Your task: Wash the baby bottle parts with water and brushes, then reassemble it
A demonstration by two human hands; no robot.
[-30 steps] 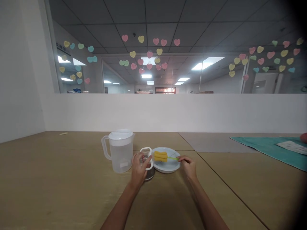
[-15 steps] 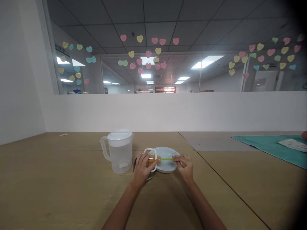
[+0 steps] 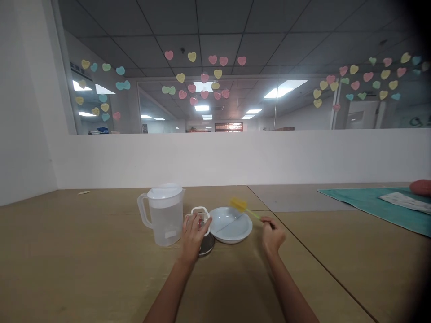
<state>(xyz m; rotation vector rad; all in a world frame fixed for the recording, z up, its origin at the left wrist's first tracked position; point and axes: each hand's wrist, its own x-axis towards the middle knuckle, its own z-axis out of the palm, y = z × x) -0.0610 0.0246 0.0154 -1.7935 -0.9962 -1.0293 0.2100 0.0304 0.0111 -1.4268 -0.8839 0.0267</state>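
Observation:
My left hand (image 3: 192,231) is closed around a small cup with a white handle (image 3: 201,210); red marks show on it between my fingers, which hide most of its body. A dark round piece with a pale rim (image 3: 207,244) sits just below that hand; I cannot tell whether it belongs to the cup. My right hand (image 3: 273,235) grips the thin green handle of a sponge brush (image 3: 239,205), whose yellow head is blurred by motion above the bowl's far right rim. The shallow white bowl (image 3: 232,237) stands between my hands, with a thin line across its inside.
Left of my left hand stands a clear plastic pitcher (image 3: 164,224) with a lid, handle and liquid inside. On the far right lies a teal cloth (image 3: 360,202) with a white patterned piece (image 3: 406,202) and a reddish rounded thing (image 3: 420,187) on it. A white wall (image 3: 215,157) closes the back.
The brush has come out of the cup, and its yellow head has swung up and right over the bowl. My right hand has moved right; my left hand still holds the cup.

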